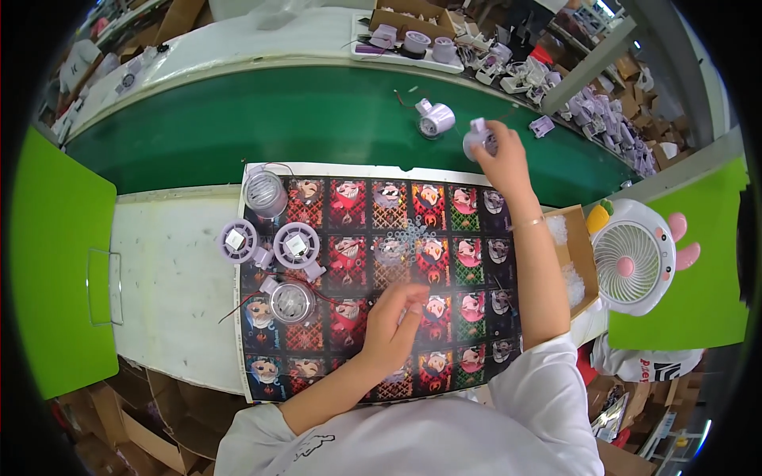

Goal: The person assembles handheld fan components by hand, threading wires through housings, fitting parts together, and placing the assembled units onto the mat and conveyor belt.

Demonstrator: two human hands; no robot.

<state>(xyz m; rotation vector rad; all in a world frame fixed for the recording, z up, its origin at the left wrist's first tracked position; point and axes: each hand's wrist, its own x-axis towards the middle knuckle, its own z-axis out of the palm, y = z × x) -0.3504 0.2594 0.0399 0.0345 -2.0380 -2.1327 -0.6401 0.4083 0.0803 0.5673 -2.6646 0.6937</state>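
My right hand [506, 161] reaches out over the green conveyor belt and grips a pale purple fan housing [477, 140]. Left of it on the belt lies another purple housing [436, 120] with thin wires. My left hand [393, 325] hovers over the printed mat [347, 317], thumb and fingers curled together; whether something small is between them I cannot make out. Just beyond it is a cluster of small clear rings [411, 236]. At the mat's left side sit several round purple motor units, among them a clear-topped one [291, 302] with red and black wires.
An open cardboard box [586, 274] of small translucent parts stands right of the mat, beside a white desk fan [631, 258]. The green belt [262, 111] runs across the far side. Beyond it are a white tray [444, 65] of housings and a heap of purple parts [595, 119].
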